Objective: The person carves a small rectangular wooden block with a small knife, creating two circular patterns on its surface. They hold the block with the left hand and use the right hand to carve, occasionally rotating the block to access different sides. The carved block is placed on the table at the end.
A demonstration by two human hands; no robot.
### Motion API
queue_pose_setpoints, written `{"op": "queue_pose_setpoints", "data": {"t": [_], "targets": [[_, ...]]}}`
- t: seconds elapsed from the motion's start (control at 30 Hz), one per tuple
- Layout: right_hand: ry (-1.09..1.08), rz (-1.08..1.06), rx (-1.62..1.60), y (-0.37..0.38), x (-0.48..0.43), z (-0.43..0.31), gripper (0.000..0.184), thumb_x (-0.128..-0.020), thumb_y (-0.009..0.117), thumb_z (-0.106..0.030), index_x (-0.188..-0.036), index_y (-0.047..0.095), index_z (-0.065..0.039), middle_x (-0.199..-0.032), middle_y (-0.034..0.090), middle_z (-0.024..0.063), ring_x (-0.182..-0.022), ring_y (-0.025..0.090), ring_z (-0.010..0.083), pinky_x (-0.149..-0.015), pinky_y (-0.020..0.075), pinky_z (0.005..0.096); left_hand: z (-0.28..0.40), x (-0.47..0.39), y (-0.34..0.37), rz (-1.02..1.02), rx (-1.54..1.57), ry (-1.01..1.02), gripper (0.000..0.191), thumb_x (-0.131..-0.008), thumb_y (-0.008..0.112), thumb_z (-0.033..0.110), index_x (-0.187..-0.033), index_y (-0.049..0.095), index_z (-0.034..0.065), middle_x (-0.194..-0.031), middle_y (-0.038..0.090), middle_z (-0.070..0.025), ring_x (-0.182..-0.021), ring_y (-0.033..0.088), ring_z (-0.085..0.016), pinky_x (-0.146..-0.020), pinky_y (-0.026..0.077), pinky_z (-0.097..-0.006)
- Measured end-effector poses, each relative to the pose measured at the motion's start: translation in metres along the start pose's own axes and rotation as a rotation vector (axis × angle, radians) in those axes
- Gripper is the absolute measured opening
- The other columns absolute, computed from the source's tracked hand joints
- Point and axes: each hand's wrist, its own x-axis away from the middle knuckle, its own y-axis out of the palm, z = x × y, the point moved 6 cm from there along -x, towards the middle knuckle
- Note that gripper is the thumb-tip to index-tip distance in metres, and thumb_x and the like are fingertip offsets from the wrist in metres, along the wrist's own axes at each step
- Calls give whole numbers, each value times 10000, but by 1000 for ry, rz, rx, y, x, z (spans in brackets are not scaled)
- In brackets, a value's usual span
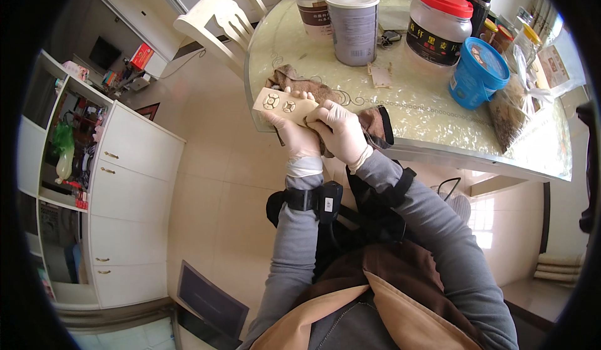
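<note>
My left hand (303, 138), in a pale thin glove, holds a thin plywood sheet (281, 107) from below, with its thumb on the near edge and fingertips showing past the far edge. Two groups of curved, wheel-like cut-outs mark the sheet. At its right end, the bent fingers of my gloved right hand (342, 127) pinch the wood. They hide whatever lies between them. Beneath and behind both hands a brown cloth (310, 88) lies crumpled at the table edge. Farther back on the table rests a small wooden frame (380, 75) with thin projecting pieces.
The glass-topped table (418, 127) carries a grey canister (353, 30), a red-lidded jar (439, 26), a blue bucket (476, 75) and a tied plastic bag (514, 101). A white chair (225, 16) stands beyond the left rim. White cabinets (134, 185) line the left side.
</note>
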Motion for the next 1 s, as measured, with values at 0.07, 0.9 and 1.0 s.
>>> {"op": "queue_pose_setpoints", "data": {"t": [0.07,0.9,1.0], "targets": [[128,56,50,-3,-5,7,79,-743,646,1,-803,610,-34,-766,572,120,-695,579,287,-649,481,316,-2,2,0,4,-48,-9,732,-828,362,709,-1133,481,53,-943,535,-81,-905,512,-222,-886,445,-369],[174,74,170,-10,-13,18,75,-750,644,-19,-807,599,-34,-771,559,124,-722,587,311,-649,479,344,2,20,24,19,-443,38,778,-858,303,709,-1256,429,53,-1079,562,-93,-1024,522,-221,-932,428,-357],[398,143,209,-22,-15,34,58,-753,652,-18,-793,611,-9,-767,579,121,-690,599,259,-629,476,315,-1,20,25,42,-444,12,766,-869,292,696,-1262,423,51,-1110,552,-101,-1059,506,-226,-957,415,-364]]}}
